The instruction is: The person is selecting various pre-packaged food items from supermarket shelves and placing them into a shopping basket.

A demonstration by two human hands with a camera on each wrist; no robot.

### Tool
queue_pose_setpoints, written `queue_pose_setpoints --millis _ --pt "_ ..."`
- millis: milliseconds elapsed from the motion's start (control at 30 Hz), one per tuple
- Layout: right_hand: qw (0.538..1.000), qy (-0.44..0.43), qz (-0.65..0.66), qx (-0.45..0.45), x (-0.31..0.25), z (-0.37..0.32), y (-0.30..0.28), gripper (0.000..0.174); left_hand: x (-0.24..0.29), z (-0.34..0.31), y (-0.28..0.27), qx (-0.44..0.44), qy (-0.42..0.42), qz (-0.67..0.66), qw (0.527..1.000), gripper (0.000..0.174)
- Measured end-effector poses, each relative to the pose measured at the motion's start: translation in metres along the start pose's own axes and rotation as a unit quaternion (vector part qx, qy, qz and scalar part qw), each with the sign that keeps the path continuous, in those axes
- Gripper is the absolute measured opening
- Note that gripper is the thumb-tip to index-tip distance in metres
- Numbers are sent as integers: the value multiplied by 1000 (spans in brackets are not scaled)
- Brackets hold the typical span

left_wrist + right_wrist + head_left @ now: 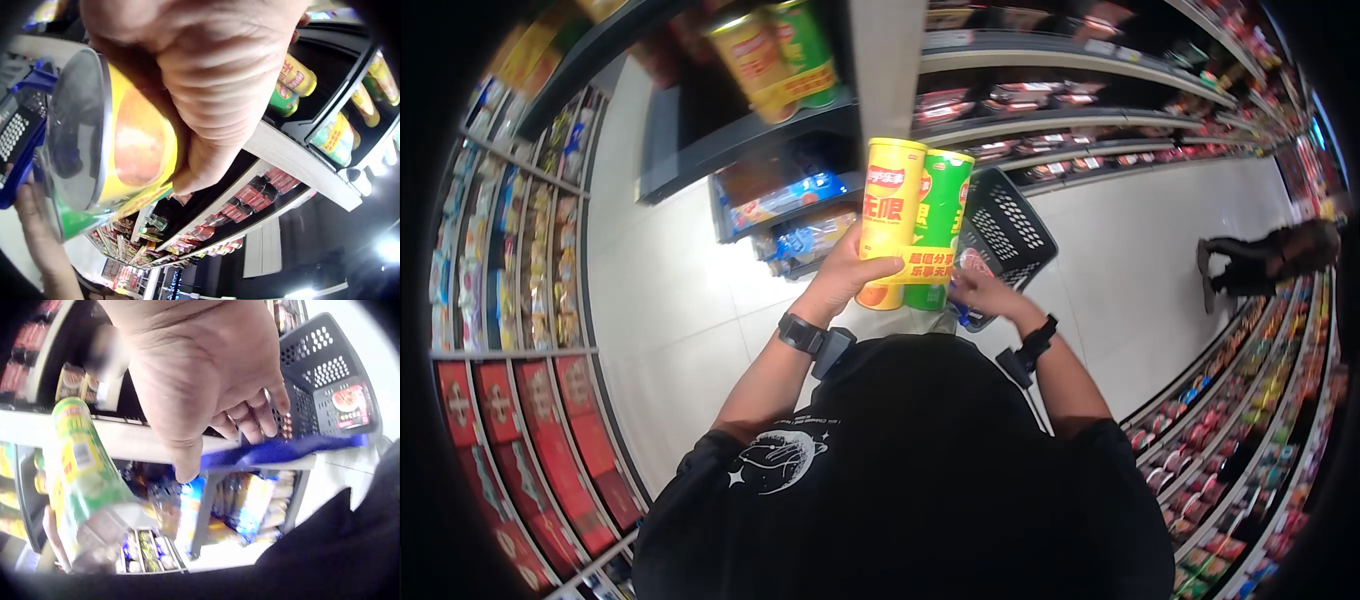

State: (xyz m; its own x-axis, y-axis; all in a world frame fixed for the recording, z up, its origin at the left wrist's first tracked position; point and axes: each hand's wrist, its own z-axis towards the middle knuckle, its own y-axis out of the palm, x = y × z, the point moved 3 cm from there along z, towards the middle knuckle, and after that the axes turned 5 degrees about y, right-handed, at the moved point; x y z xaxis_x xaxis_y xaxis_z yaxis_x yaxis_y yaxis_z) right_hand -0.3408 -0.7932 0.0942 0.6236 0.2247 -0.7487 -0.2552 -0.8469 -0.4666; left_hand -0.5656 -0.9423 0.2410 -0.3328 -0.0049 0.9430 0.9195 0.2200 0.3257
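Wrap (932,266), yellow with red lettering, binds the yellow canister (890,165) and the green canister (947,185) side by side in front of your body. Your left hand (843,272) grips the pair from the yellow side, its thumb lying across the front with the tip by the edge of the wrap. From your left wrist you see the grey base of the yellow canister, just beyond your palm.

Your right hand (200,369) holds neither canister; its fingers are loosely bent and parted from the thumb, close to the blue handle (281,452) of the basket (1040,230). You cannot tell from these views whether they touch that handle. Inside the dark, perforated basket lies a package (351,406) with a picture of food on it.

Ahead of you and to your left, another yellow-and-green pair (772,65) stands on a dark shelf (700,162), with blue packs (800,240) lower down. Red boxes (545,430) fill racks farther left. Off to your right, a person (1272,262) in dark clothing is on the pale floor (675,290).
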Motion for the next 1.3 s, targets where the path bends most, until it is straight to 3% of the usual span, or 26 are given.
queue_pose_setpoints --millis 33,100,200,267,367,467,800,867,900,967,1000,1167,1300 --pt "1000 2 4 5 -3 -3 17 49 0 -5 -5 41 17 18 999 60" --pt "1000 7 15 21 -6 -4 37 39 -3 -13 -15 76 44 80 993 61" --pt "988 46 142 -25 20 10 50 35 -8 -18 -28 113 80 155 978 61" --pt "985 35 164 43 25 9 56 31 -4 -23 -32 128 82 191 970 58" --pt "979 33 141 145 19 -5 52 31 -4 -24 -37 118 89 174 973 56" --pt "979 61 105 161 24 -23 45 40 -2 -25 -36 103 95 122 983 56" --pt "954 82 155 244 27 -39 43 39 -10 -13 -23 60 32 -15 998 55" --pt "950 36 150 272 36 -39 32 32 -19 -6 -27 48 32 8 998 55" --pt "949 24 147 279 42 -38 27 34 -20 -6 -25 63 27 17 998 57" --pt "945 80 191 252 45 -38 14 59 -12 -3 -22 77 29 15 997 60" --pt "938 118 235 226 44 -46 8 63 -7 -5 -21 73 36 2 997 61" --pt "939 83 209 259 73 -44 -25 21 14 -12 -37 112 53 -19 992 63" --pt "934 98 238 246 97 -43 -45 23 30 -24 -58 133 59 19 989 71"
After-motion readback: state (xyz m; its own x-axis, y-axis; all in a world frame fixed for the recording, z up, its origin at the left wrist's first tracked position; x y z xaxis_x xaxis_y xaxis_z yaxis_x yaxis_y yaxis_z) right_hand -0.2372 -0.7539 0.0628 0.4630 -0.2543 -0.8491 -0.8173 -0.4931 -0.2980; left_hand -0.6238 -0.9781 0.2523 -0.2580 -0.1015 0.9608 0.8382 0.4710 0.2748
